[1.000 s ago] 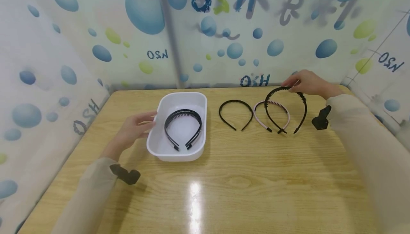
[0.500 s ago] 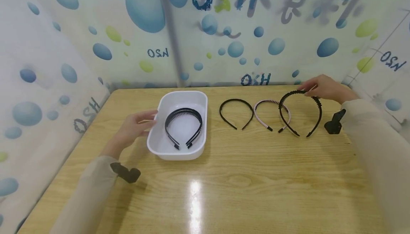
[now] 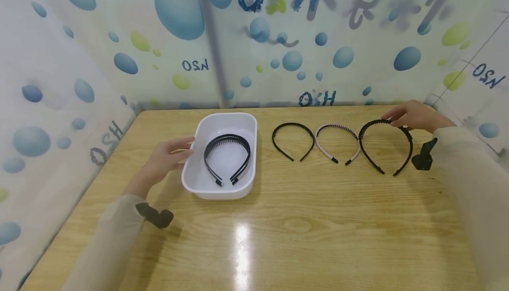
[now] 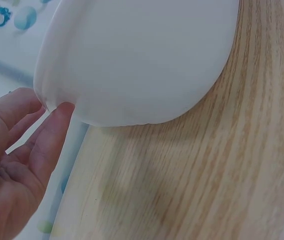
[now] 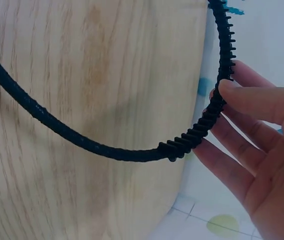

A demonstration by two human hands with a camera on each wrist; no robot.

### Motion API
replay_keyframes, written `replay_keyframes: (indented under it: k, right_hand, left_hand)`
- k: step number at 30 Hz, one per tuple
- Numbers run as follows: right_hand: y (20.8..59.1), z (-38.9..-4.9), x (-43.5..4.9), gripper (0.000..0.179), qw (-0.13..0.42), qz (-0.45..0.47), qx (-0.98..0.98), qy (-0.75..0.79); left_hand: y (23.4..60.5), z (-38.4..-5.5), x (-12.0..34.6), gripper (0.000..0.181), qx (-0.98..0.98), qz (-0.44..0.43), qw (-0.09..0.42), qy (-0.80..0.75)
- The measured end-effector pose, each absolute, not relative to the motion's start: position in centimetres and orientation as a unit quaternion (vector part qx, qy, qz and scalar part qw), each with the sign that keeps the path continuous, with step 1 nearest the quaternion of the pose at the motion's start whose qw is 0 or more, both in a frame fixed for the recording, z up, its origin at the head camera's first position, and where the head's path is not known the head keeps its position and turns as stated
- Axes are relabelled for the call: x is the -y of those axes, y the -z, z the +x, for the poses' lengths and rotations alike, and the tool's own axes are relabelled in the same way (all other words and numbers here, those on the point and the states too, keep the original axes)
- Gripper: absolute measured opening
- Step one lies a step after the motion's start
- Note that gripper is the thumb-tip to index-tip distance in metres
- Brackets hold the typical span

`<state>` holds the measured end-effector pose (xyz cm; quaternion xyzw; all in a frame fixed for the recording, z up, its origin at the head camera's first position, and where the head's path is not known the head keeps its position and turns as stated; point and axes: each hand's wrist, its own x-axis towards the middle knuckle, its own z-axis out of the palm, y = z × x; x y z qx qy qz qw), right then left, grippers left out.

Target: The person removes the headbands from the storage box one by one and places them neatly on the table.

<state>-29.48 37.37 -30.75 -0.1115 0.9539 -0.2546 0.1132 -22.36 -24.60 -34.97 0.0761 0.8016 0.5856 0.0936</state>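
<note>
On the right side of the table, my right hand [image 3: 417, 116] pinches a black toothed headband [image 3: 409, 143] by the top of its arch. In the right wrist view the thumb lies on one side of the headband [image 5: 117, 154] and the fingers on the other. My left hand [image 3: 165, 160] holds the left rim of a white plastic tub [image 3: 218, 196], fingertips at its edge. Black toothed headbands [image 3: 207, 149] lie nested inside the tub. Between tub and right hand lie a plain-looking black headband [image 3: 274, 141] and a pink headband [image 3: 323, 148] with dark tips.
The wood-grain table [image 3: 302, 238] carries everything. Behind it and at the sides hangs a pale curtain [image 3: 338, 17] with blue and green bubbles. Black wrist cameras [image 3: 424, 157] sit on both sleeves.
My right hand has moved right and slightly down with the black headband, which no longer overlaps most of the pink one. My left hand and the tub have stayed put.
</note>
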Motion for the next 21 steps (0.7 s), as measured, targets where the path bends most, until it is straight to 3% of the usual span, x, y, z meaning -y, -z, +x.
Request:
replay_keyframes:
  k: [21]
  right_hand:
    - [33.1,-31.7,-38.3,0.028,0.133,-0.096,-0.957,0.237]
  left_hand:
    - [35.3,-22.8,25.0,0.051,-0.814,0.078,0.092,-0.568]
